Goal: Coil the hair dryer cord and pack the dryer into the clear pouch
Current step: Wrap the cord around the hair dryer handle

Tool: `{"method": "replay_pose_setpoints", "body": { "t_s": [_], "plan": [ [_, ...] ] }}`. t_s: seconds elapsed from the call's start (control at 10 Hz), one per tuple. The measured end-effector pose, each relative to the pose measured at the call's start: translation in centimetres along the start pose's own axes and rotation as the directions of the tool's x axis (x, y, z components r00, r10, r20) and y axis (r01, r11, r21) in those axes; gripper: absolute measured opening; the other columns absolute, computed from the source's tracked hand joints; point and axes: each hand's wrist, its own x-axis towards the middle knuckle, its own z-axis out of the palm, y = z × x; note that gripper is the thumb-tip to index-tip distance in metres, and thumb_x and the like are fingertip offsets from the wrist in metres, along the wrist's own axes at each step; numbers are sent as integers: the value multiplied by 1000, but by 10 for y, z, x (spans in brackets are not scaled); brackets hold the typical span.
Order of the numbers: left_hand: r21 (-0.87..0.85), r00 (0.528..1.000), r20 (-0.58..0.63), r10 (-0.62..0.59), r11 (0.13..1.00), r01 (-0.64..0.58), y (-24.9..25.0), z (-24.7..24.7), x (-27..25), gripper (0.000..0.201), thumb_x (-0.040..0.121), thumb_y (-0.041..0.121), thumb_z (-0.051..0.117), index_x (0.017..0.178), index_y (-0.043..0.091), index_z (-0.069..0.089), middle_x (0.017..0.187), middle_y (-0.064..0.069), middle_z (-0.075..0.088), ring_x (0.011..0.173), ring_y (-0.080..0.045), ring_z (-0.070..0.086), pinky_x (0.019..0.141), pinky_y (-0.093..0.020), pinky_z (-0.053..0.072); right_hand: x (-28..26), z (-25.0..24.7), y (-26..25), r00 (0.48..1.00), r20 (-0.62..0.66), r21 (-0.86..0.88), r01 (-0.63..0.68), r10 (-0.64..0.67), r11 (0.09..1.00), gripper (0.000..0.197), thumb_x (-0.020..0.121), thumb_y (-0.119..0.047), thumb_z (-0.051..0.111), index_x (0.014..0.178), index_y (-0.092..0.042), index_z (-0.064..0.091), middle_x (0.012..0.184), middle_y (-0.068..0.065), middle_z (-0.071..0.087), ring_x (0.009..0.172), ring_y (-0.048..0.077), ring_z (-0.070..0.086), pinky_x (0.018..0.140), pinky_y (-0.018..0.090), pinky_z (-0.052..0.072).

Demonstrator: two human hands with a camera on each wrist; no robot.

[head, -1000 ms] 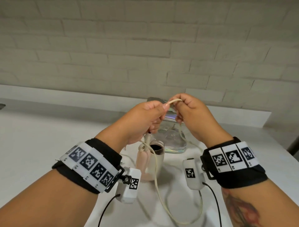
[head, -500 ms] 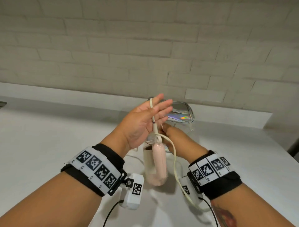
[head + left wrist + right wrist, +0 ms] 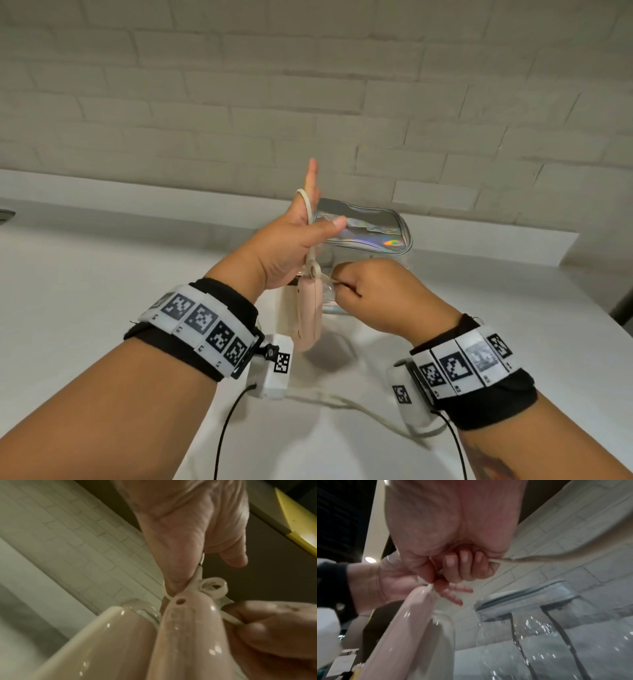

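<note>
Head view: the left hand is raised above the white counter, fingers straight and spread wide, thumb pointing right. The cream cord loops over this hand and runs down the palm to the pink hair dryer, which hangs upright below the hand, its cord end uppermost. Whether the dryer's lower end touches the counter cannot be told.

The right hand, just right of the dryer's top, is closed in a fist that grips the cord; the right wrist view shows its fingers curled round the strand. More cord trails across the near counter.

The clear pouch, with an iridescent top, stands on the counter beyond both hands, near the brick wall.
</note>
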Motion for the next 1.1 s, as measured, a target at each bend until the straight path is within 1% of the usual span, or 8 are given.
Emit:
{"method": "replay_pose_setpoints", "body": {
  "t_s": [0.1, 0.2, 0.4, 0.5, 0.7, 0.9, 1.0, 1.1],
  "plan": [
    [152, 999, 39, -20, 988, 14, -1, -6, 0, 95, 82, 31, 62, 144, 54, -7, 163, 5, -5, 139, 13, 12, 120, -43, 11, -2, -20, 0, 998, 64, 67, 17, -21, 998, 28, 83, -23, 50, 56, -20, 42, 52, -1, 44, 54, 17, 44, 54, 35, 39],
    [210, 996, 76, -49, 977, 32, -3, -16, -3, 101, 80, 36, 70, 144, 54, -7, 163, -4, 4, 148, -11, 11, 117, -38, 24, -4, -45, 6, 993, 115, 271, -24, -8, 962, 23, 85, -25, 59, 64, -18, 55, 51, -7, 44, 49, 7, 37, 54, 31, 35],
    [173, 969, 178, -172, 975, 141, -1, -22, -11, 128, 51, 54, 85, 148, 46, 2, 132, -17, 59, 91, -30, 70, 85, -35, 54, -6, -92, 11, 999, -36, 700, 30, -7, 713, 17, 82, -27, 60, 73, -13, 63, 58, -9, 46, 53, 5, 37, 51, 17, 34],
    [243, 960, 215, -178, 962, 124, -4, -13, -16, 93, 61, 43, 84, 142, 27, 41, 99, -26, 69, 92, -49, 62, 60, -24, 53, 1, -101, 10, 993, -118, 739, 80, 12, 669, 13, 85, -23, 56, 75, -18, 63, 56, -15, 48, 51, 3, 37, 49, 15, 35],
    [278, 911, 356, -207, 955, 109, -5, 13, -36, 34, 92, 30, 49, 89, 4, 71, 46, 0, 55, 30, -5, 35, 75, -43, 50, 32, -82, 12, 943, -311, 589, 94, 117, 802, 16, 90, -23, 59, 77, -23, 66, 65, 0, 49, 59, 13, 40, 58, 25, 33],
    [25, 894, 409, -184, 981, 191, -9, 19, -37, 49, 89, 21, 31, 128, 20, 61, 65, -14, 66, 32, -8, 40, 74, -30, 48, 51, -24, -4, 957, -96, 387, -219, 276, 896, 25, 95, -27, 53, 76, -14, 63, 68, -4, 58, 59, -2, 51, 63, 20, 41],
    [-197, 930, 352, -104, 963, 182, -15, 18, -32, 65, 79, 19, 27, 142, 23, 44, 96, -23, 69, 58, -17, 66, 86, -28, 48, 32, 15, 5, 858, 347, 4, -405, 379, 914, 36, 95, -18, 44, 66, -6, 63, 88, 5, 68, 99, 14, 64, 81, 24, 43],
    [-362, 983, 182, -5, 930, 71, -22, 15, -26, 73, 79, 16, 25, 149, 35, 23, 128, -23, 60, 97, -26, 68, 109, -44, 33, 16, 42, -14, 948, 274, 189, -220, 164, 957, 30, 97, -11, 42, 118, -11, 62, 135, 22, 53, 123, 17, 52, 86, 11, 37]
  ]
}}
